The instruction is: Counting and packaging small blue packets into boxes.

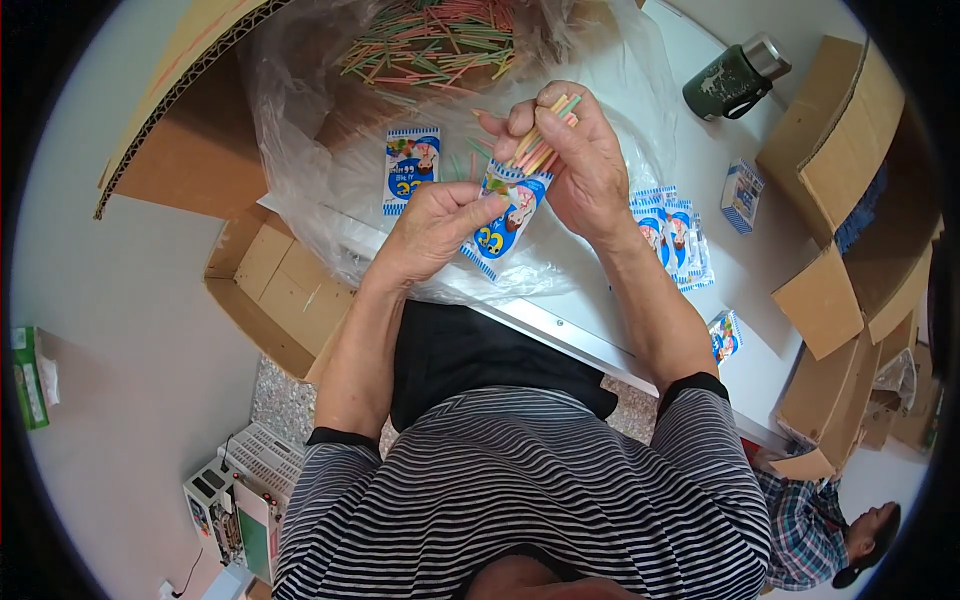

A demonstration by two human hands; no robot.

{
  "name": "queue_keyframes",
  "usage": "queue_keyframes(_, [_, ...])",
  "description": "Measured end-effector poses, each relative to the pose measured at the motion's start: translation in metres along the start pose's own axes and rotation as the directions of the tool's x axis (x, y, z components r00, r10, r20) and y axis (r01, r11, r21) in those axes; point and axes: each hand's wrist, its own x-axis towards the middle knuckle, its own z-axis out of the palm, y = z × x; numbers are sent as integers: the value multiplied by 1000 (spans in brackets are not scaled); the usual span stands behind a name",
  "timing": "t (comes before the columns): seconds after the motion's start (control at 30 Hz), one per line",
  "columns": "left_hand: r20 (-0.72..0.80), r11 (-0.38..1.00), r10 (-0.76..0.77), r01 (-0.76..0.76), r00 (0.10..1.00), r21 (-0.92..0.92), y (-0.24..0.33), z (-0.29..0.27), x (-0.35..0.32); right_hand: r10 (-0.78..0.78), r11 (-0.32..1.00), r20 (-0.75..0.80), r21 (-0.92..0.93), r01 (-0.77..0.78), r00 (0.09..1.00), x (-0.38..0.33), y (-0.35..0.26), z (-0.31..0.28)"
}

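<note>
My left hand point(432, 228) pinches a small blue-and-white printed packet point(508, 218), tilted with its top end toward my right hand. Between the fingers of my right hand point(585, 165) is a bundle of thin pastel sticks point(542, 140), yellow, pink and green, whose lower ends meet the packet's mouth. How far they go inside is hidden. Another such packet point(411, 165) lies flat on the clear plastic sheet point(350, 190) left of my hands. Beyond them, a big loose pile of the same coloured sticks point(440, 45) rests on the plastic.
Several similar packets point(672, 238) lie stacked right of my right forearm, with one point(724, 335) near the table edge. A small box point(742, 196) and a green flask point(737, 76) stand farther right. Open cartons point(830, 150) flank the white table point(745, 270). A person in plaid point(805, 530) is at lower right.
</note>
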Motion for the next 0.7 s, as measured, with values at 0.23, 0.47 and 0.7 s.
queue_keyframes(0.23, [-63,999,45,-43,997,33,-1,-1,-1,94,993,-23,-72,-95,995,-1,-1,0])
queue_keyframes(0.47, [-150,981,94,-117,984,-153,-2,9,4,105,986,-192,-107,-127,976,-1,4,6])
queue_keyframes(0.7, [-250,976,140,-176,958,-128,-3,15,7,188,886,-152,-400,-234,970,-2,8,-6])
